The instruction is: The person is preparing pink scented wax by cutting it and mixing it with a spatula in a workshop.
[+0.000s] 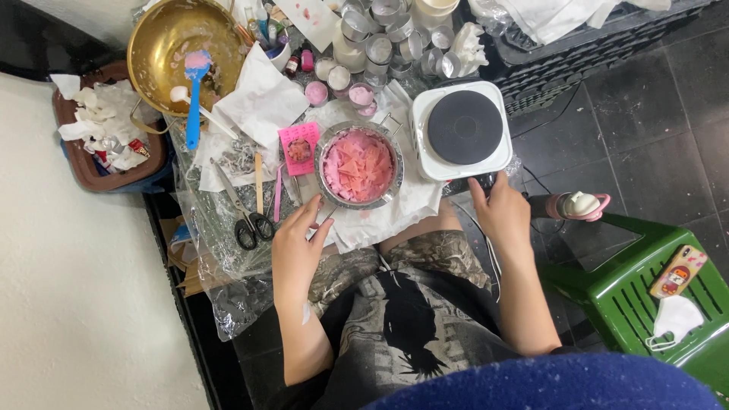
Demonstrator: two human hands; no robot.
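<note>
Head view showed me the left hand (295,247) with fingers (307,215) loosely apart, touching the handle of the metal pot (359,165) of pink wax pieces at centre. The right hand (501,212), at 3 o'clock from it, pressed curled fingers on the white hot plate (459,130) front. I judged heating was being prepared; the pot needed lifting onto the plate.
</note>
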